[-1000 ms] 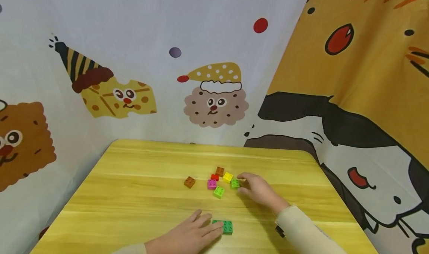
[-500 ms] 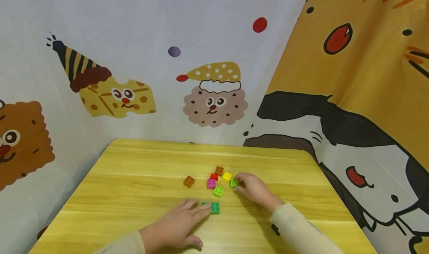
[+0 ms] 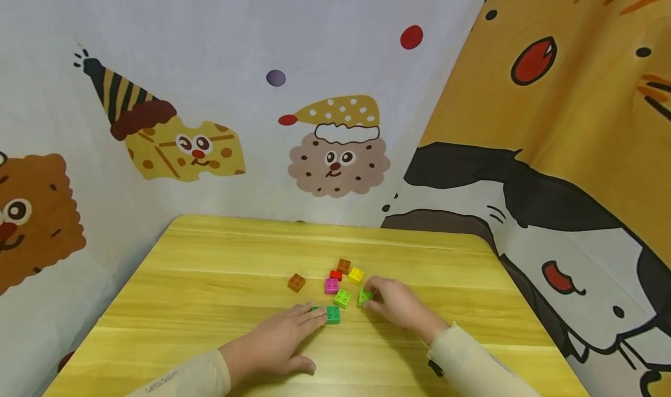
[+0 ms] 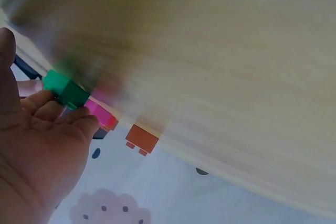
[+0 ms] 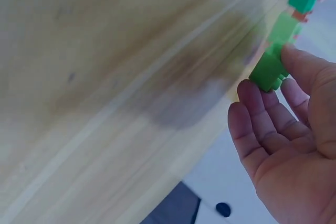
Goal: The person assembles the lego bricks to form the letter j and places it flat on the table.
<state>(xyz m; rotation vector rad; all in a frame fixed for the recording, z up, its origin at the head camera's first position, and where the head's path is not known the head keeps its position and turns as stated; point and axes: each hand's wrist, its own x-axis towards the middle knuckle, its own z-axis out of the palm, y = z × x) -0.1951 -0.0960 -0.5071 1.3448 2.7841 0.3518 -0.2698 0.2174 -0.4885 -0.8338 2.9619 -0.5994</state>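
My left hand (image 3: 274, 340) lies with fairly straight fingers on the left part of a dark green toy building brick (image 3: 332, 315), thumb spread well away from it. In the left wrist view the fingertips touch that green brick (image 4: 65, 88). With thumb and fingers, my right hand (image 3: 396, 305) pinches a light green brick (image 3: 363, 298) at the right of the group; the hand covers part of it. The right wrist view shows the thumb on the pinched light green brick (image 5: 269, 71). A second light green brick (image 3: 342, 298) sits between the two hands.
Behind the hands stand a magenta brick (image 3: 331, 286), a small red brick (image 3: 336, 275), a brown brick (image 3: 343, 266) and a yellow brick (image 3: 356, 275). Another brown brick (image 3: 296, 282) lies apart to the left. The wooden table (image 3: 225, 251) ends at a printed curtain (image 3: 225, 65).
My left hand has slid the dark green brick forward and slightly left, toward the group. My right hand has taken hold of the light green brick and drawn it slightly nearer, away from the yellow one.
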